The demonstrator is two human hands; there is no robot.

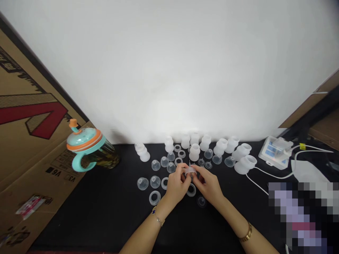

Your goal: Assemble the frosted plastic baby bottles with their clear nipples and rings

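My left hand and my right hand meet over the black table, fingers closed on opposite sides of a translucent bottle collar. A pointed clear teat tip stands up from its middle. Below the hands lies a loose white collar ring, and a clear teat is beside it. Left of my left hand are several clear dome caps and another collar ring. Just beyond my fingers stands a small white bottle. My fingers partly hide the held piece.
Several open white bottles stand along the wall side. At far left, a drinking jug with a turquoise handle stands by a cardboard box. To the right are a power strip and white cables.
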